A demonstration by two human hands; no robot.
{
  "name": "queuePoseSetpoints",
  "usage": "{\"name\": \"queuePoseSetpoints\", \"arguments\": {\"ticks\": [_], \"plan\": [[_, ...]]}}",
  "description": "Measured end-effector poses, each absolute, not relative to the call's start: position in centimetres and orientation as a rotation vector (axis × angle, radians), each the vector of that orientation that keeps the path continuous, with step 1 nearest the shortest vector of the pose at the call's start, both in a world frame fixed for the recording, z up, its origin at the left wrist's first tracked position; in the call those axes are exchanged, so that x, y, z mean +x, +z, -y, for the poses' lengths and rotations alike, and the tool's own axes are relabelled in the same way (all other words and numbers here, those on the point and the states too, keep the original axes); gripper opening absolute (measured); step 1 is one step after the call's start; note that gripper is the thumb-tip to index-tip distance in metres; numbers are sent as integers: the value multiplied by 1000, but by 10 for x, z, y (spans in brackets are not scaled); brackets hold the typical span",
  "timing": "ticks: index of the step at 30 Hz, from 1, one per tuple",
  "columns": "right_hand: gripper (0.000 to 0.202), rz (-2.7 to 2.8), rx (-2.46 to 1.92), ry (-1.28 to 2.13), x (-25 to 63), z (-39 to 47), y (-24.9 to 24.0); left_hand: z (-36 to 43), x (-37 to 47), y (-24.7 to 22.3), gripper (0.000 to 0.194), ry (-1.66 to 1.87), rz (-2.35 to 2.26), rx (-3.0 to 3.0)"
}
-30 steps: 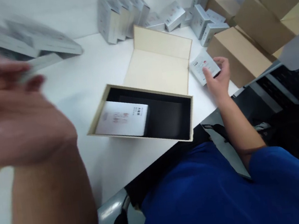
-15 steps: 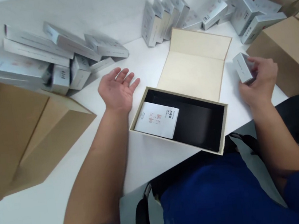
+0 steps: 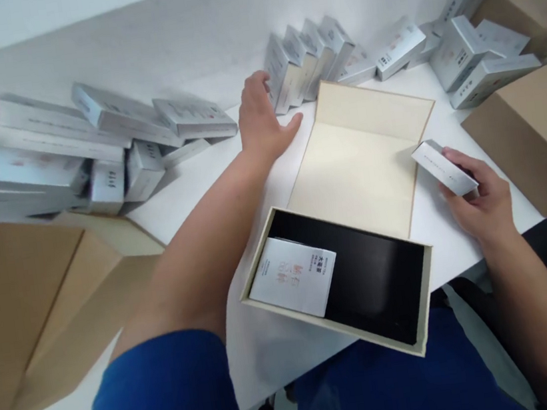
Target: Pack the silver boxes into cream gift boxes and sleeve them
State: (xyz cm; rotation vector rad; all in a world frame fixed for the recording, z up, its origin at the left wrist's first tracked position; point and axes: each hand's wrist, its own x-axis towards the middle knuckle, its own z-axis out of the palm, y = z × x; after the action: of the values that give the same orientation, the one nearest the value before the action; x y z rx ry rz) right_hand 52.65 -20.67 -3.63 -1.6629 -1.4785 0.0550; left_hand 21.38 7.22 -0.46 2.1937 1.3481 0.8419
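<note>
My left hand (image 3: 264, 115) reaches to the back of the table, fingers spread, beside the leftmost of several upright silver boxes (image 3: 282, 73); whether the fingertips touch it I cannot tell. My right hand (image 3: 486, 194) grips a small silver box (image 3: 445, 167) between thumb and fingers, to the right of the open gift box. That cream gift box (image 3: 353, 332) lies in front of me, its lid (image 3: 352, 154) folded back. A silver box (image 3: 293, 276) with printed characters fills the left part of its black insert (image 3: 377, 285).
Silver boxes (image 3: 37, 138) are piled at the left along the wall. More silver boxes (image 3: 460, 52) lean at the back right. An open cardboard carton (image 3: 26, 318) stands at the left, another carton (image 3: 536, 130) at the right. The white table's (image 3: 268, 360) front edge is near my body.
My left hand has moved forward and right, from beside the gift box to the upright boxes, turning palm down. The silver box in my right hand has tilted and come nearer the gift box.
</note>
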Motion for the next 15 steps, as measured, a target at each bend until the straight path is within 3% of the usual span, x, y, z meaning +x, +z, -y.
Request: {"name": "queuePoseSetpoints", "arguments": {"ticks": [5,10,15], "plan": [[60,1431,-1616,-50,524,210,-34,-101,228,7,74,855,-1400,2121],[67,1496,-1450,-92,525,214,-34,-114,231,22,98,541,-1452,2396],[59,1591,-1356,-94,527,213,-35,-118,233,28,69,467,-1456,2557]]}}
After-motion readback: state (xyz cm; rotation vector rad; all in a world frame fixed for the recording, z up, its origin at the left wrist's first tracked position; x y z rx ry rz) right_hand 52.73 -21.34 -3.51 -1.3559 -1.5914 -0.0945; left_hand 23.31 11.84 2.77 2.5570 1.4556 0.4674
